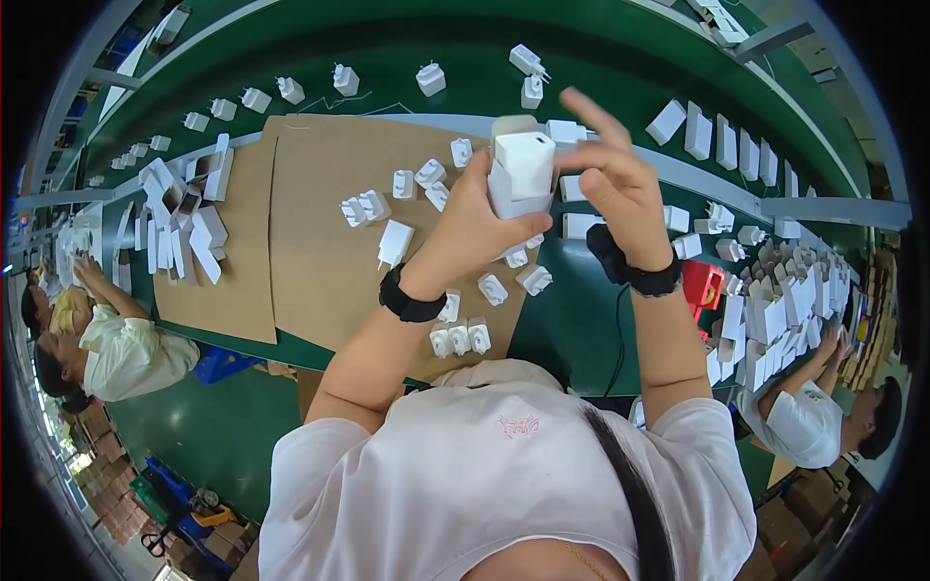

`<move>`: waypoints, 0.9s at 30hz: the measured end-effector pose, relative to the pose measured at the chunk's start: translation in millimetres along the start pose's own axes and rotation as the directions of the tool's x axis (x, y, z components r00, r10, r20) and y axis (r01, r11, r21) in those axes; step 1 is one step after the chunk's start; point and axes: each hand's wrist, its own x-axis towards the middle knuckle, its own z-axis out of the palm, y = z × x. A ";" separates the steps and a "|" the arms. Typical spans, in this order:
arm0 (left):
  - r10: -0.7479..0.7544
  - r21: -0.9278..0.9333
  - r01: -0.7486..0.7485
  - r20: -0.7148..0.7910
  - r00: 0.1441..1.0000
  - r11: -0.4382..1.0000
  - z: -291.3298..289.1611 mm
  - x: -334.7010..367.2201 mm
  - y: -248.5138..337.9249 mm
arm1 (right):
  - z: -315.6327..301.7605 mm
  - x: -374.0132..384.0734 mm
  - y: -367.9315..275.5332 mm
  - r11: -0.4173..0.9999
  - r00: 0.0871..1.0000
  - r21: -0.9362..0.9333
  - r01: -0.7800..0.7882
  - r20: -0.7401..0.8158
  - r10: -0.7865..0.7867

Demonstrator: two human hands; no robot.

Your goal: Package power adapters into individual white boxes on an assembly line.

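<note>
My left hand [467,225] grips a small white box [511,204] upright above the work surface, its top flap standing up. A white charger [524,163] sits partway in the box, its top end sticking out. Close to the box on the right, my right hand [625,194] is open, its fingers spread and slightly blurred. Whether a fingertip touches the box or charger, I cannot tell. Below my hands several loose white chargers [394,244] lie on brown cardboard [320,208]. Both my wrists wear black bands.
Flat white boxes [184,218] are heaped on the cardboard's left side. More chargers [431,78] line the green far shelf, with upright white boxes [697,132] at its right. A red holder [702,287] stands beside many packed boxes [775,310]. Co-workers sit at both sides.
</note>
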 end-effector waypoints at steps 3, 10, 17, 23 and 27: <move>-0.002 -0.055 0.003 0.019 1.000 0.998 -0.7 1.7 10.9 | 17.4 -6.0 -1.0 0.998 1.000 -0.063 0.020 -0.001 -0.020; 0.213 0.094 -0.214 0.022 0.977 0.972 1.4 7.1 1.5 | 6.8 -16.6 -9.5 0.890 0.985 -0.438 0.129 -0.045 -0.165; -0.081 -0.232 0.094 0.063 0.995 0.968 31.7 -14.0 10.0 | 13.3 -60.4 -12.7 0.919 0.975 0.323 -0.224 0.069 0.214; 0.007 0.000 -0.007 0.025 1.000 1.000 51.6 -14.0 -9.3 | 15.3 -98.7 1.3 0.916 0.926 -0.238 -0.322 -0.281 0.253; 0.100 0.175 -0.064 -0.205 0.974 0.983 1.4 -16.0 -11.4 | -20.1 -157.6 28.1 0.645 0.741 -0.452 -0.616 -0.612 0.278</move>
